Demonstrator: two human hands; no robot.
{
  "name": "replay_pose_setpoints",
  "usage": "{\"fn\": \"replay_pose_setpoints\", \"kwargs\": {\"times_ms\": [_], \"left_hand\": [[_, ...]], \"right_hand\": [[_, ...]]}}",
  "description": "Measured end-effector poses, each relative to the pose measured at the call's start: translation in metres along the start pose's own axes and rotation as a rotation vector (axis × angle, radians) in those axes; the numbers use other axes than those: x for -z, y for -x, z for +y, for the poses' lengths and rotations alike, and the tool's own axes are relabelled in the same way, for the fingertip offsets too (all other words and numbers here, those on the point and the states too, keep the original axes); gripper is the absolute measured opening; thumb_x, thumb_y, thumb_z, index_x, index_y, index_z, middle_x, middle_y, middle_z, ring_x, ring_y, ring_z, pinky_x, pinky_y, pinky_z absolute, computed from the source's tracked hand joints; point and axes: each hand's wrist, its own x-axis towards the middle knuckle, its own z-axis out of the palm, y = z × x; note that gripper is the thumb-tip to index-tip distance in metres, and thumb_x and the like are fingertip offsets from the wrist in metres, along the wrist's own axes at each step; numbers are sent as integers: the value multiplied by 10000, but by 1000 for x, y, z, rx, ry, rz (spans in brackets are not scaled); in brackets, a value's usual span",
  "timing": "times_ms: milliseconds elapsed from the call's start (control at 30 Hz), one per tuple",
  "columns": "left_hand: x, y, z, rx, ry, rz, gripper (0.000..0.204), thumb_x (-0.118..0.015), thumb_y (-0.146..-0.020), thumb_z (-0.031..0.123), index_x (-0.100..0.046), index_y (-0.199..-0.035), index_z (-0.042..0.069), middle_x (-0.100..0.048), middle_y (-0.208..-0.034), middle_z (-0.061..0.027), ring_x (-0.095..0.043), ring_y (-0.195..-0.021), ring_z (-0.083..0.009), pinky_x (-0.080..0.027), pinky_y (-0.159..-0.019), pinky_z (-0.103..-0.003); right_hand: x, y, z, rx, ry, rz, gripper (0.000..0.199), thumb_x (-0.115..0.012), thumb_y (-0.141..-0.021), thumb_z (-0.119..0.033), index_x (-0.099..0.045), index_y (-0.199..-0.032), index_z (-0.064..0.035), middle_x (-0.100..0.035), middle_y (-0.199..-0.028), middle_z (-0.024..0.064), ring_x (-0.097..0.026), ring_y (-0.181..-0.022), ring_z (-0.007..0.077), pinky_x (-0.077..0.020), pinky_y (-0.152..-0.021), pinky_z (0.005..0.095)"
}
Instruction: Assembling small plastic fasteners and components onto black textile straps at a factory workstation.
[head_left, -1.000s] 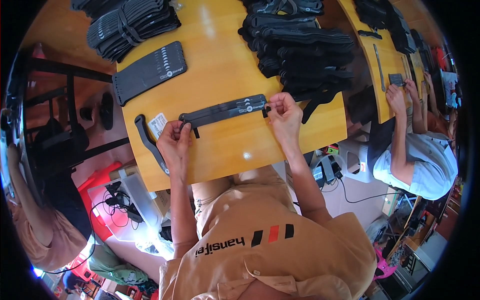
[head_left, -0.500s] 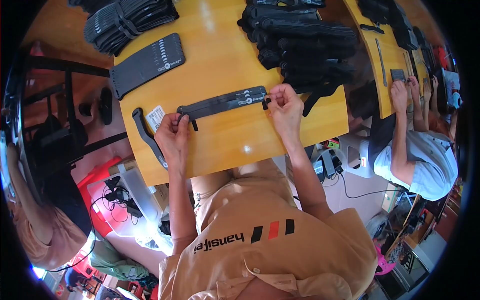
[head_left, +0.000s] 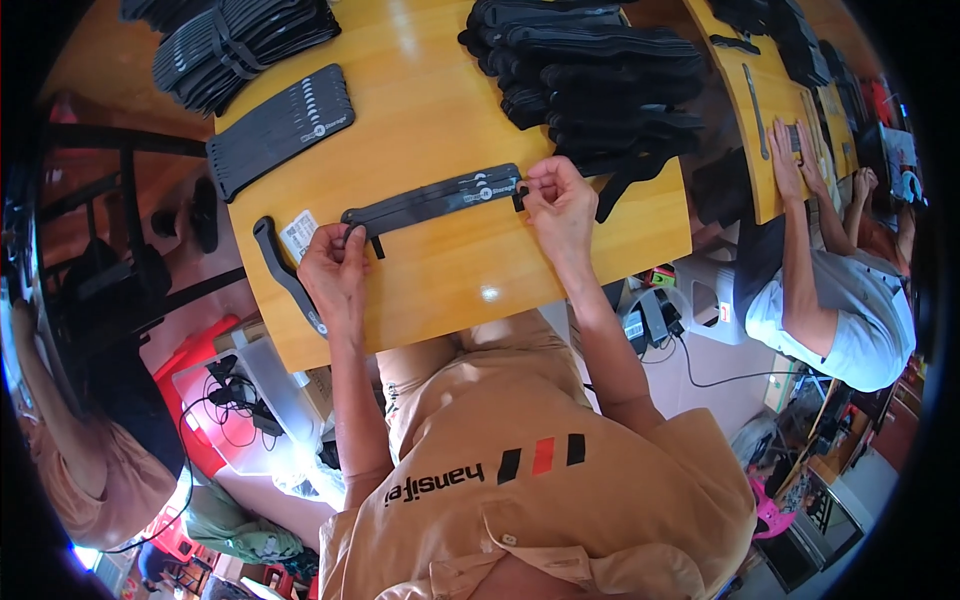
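Observation:
A few black straps [head_left: 432, 204] lie overlapped in a narrow band across the yellow table, with light printing near their right end. My left hand [head_left: 335, 272] pinches the band's left end between thumb and fingers. At the right end, my right hand [head_left: 562, 212] is closed, thumb against fingertips, on a small black end piece; the fingers partly hide it. A short black tab hangs below the band beside my left hand. Left of that hand lies a single black strap [head_left: 285, 280], next to a white label [head_left: 300, 232].
A fanned set of black straps [head_left: 283, 130] lies beyond my left hand, with a bound bundle [head_left: 240, 52] behind it. Piles of black straps [head_left: 610, 80] fill the far right. A co-worker's hands [head_left: 790, 160] rest at another table. A clear bin [head_left: 250, 410] with cables stands below left.
Everything on my table has shifted slightly left in view. Both my hands keep their pinch at the band's ends. The co-worker's hands at the right now lie flatter.

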Motion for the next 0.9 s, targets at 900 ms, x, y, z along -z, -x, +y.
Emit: {"fn": "replay_pose_setpoints", "kwargs": {"times_ms": [900], "left_hand": [[1,-2,0,2,-15,-25,131,-637,-824,85,-586,-832,-36,-541,-626,-15,-487,-517,-52,-415,-447,-201]], "right_hand": [[-1,0,-2,80,98,28,154,-634,-675,60,-582,-793,-24,-591,-621,50,-575,-551,121,-464,-531,242]]}}
